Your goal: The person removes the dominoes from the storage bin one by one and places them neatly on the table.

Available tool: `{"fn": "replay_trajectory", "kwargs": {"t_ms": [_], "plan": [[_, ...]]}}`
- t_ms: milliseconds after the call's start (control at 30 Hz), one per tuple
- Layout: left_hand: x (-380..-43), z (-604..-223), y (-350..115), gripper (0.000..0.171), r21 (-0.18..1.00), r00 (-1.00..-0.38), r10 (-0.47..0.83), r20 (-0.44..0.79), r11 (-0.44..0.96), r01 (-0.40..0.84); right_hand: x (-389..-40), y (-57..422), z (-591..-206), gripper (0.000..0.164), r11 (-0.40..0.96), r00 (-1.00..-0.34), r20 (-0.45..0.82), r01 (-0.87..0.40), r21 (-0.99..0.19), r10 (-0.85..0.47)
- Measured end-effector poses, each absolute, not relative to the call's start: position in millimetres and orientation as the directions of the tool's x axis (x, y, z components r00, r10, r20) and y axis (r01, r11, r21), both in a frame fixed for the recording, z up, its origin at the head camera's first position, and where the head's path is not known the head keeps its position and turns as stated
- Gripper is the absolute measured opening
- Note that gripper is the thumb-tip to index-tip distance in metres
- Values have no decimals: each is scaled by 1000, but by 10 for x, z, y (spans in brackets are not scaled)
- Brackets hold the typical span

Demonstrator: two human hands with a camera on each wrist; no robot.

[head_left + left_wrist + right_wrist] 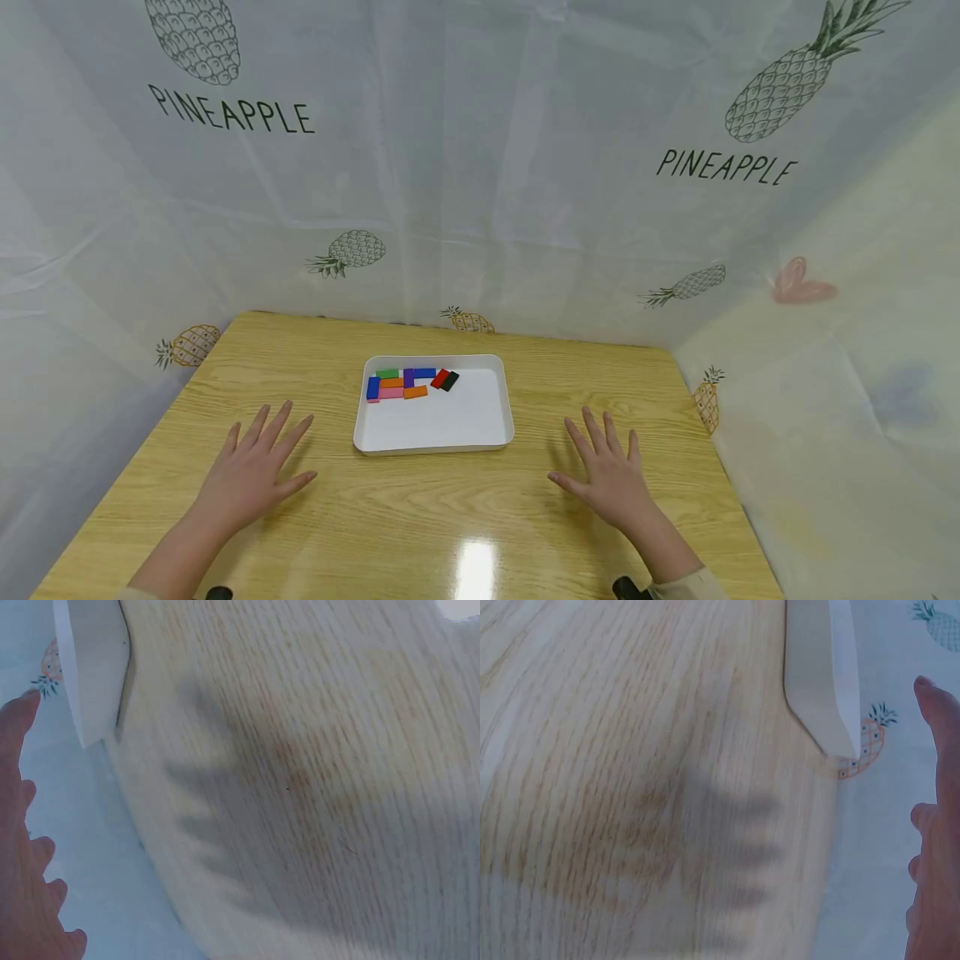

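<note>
A shallow white tray (442, 423) lies toward the back of the table, with several small coloured blocks grouped in its upper left. Among them are a green block (387, 374), a purple block (408, 378), a pink block (391, 393) and an orange block (416, 392). A red block (440, 379) and a black block (450, 382) lie side by side, right of the others. My left hand (251, 473) is spread over the table left of the tray, holding nothing. To the tray's right, my right hand (609, 475) also has its fingers spread, with nothing in it.
The light wood table (420, 517) narrows toward the back in the head view. Behind it hangs a pale curtain (465, 167) printed with pineapples, and it continues along both sides. The tray's raised side wall (97, 667) shows in the left wrist view.
</note>
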State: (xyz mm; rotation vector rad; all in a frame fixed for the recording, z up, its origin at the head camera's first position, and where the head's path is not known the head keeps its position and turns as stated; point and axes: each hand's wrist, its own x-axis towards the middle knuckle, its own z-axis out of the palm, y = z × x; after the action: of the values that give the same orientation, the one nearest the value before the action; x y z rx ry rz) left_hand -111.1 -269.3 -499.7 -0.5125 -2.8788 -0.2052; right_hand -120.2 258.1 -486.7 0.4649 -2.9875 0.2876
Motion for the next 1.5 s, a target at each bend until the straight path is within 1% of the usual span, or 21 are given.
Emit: {"fn": "replay_trajectory", "kwargs": {"t_ms": [233,400,533,667,800,900,1033,1200,1333,1500], "plan": [[-1174,-4973,-2665,82,85,-916,332,226,930,358,-1249,2512,-4824,90,938,-948,107,-312,-148,-299],[-1256,-4953,-2624,80,75,-917,341,206,929,362,-1311,2417,-4796,92,931,-943,119,-328,-158,-312],[-1344,-4923,-2561,81,65,-920,350,174,928,366,-1375,2312,-4777,92,920,-935,136,-347,-183,-326],[-1437,-4908,-2477,81,85,-925,353,140,927,366,-1443,2178,-4753,91,899,-927,143,-373,-231,-347],[-1539,-4900,-2387,79,110,-928,354,115,924,366,-1519,2032,-4721,90,872,-924,129,-383,-305,-361],[-1617,-4893,-2331,78,122,-929,360,87,922,368,-1584,1928,-4712,90,854,-926,95,-373,-363,-364],[-1730,-4911,-2283,80,112,-926,375,54,919,379,-1681,1785,-4709,92,825,-931,53,-346,-447,-362],[-1878,-4906,-2234,81,102,-924,381,22,919,382,-1782,1590,-4701,91,785,-940,41,-307,-539,-339],[-2012,-4893,-2190,88,137,-927,371,-48,922,362,-1872,1463,-4726,89,734,-951,23,-254,-630,-309],[-2160,-4924,-2183,106,219,-920,347,-181,926,307,-2005,1312,-4816,84,632,-956,-4,-191,-751,-294]]}}
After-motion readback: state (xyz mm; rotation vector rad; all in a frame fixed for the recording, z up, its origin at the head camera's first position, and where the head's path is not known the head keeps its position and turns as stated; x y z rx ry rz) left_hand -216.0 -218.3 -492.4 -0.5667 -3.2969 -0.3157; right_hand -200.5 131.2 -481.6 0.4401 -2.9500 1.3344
